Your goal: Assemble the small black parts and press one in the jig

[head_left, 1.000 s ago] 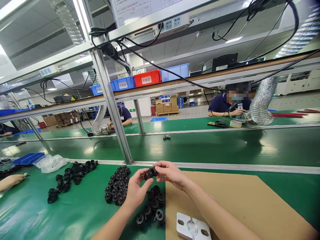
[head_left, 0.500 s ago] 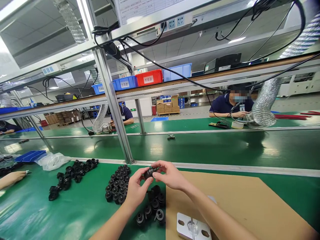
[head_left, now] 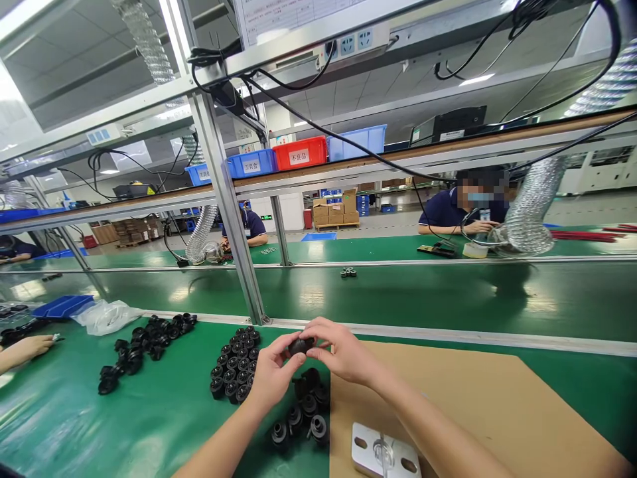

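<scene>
My left grip (head_left: 273,373) and right grip (head_left: 343,352) both pinch the black part (head_left: 301,346) above the table (head_left: 164,405), likely for steadiness. Black pieces (head_left: 229,375) stand in rows at left, probably for counting.

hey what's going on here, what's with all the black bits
Someone has a black part in the grip of their left hand and right hand, above the bench. Similar pieces stand in tight rows to the left, with a looser cluster nearer the person. A metal block sits on the cardboard to the right. Another person's hand shows at the far left.
</scene>
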`<state>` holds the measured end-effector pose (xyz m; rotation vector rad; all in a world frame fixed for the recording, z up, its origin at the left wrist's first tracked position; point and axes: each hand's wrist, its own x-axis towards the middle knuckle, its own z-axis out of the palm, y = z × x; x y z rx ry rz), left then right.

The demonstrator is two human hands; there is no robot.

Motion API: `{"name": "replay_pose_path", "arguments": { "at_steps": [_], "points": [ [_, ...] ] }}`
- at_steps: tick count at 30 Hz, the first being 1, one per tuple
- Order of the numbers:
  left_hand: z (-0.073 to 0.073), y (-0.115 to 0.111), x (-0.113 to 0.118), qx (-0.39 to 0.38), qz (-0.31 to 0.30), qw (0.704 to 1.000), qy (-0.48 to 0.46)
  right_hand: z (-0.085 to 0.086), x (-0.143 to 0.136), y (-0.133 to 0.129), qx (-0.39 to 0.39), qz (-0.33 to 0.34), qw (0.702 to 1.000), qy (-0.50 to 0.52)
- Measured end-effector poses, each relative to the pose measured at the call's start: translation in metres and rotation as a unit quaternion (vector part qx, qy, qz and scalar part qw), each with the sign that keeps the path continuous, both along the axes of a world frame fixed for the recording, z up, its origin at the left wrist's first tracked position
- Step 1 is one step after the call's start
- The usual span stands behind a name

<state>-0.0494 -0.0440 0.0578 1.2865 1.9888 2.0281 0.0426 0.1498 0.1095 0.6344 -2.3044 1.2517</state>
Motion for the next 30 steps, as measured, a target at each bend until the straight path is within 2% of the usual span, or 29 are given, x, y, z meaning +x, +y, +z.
{"name": "replay_pose_path", "arguments": {
  "at_steps": [2,5,8,12,15,18,21,23,25,30],
  "points": [
    [-0.001,0.000,0.001,-0.008,0.004,1.000,0.007,0.002,0.001,0.002,0.042,-0.012,0.999,0.013],
    [-0.002,-0.002,0.001,-0.019,0.011,0.999,0.029,0.004,0.003,0.002,0.097,-0.065,0.993,0.001],
    [-0.003,-0.002,0.001,-0.019,0.028,0.998,0.052,0.004,0.005,0.000,0.113,-0.089,0.990,-0.005],
    [-0.002,-0.003,0.004,-0.017,0.066,0.993,0.094,0.001,0.003,-0.008,0.071,-0.108,0.991,-0.044],
    [-0.002,-0.003,0.007,-0.032,0.060,0.991,0.113,0.001,0.002,-0.012,0.021,-0.144,0.983,-0.115],
    [-0.001,-0.003,0.006,-0.037,0.051,0.997,0.051,0.006,0.006,-0.007,0.024,-0.113,0.986,-0.123],
    [0.000,-0.002,0.002,-0.016,0.040,0.999,-0.022,0.013,0.013,0.004,0.111,-0.052,0.991,-0.050],
    [0.002,-0.002,-0.001,-0.008,0.022,0.999,-0.046,0.014,0.014,0.010,0.184,-0.036,0.982,0.004],
    [0.002,-0.002,-0.002,-0.006,0.001,0.998,-0.057,0.012,0.012,0.013,0.223,-0.027,0.973,0.042],
    [-0.001,-0.001,0.002,-0.010,-0.020,0.998,-0.053,0.006,0.005,0.014,0.221,-0.021,0.973,0.067]
  ]
}}
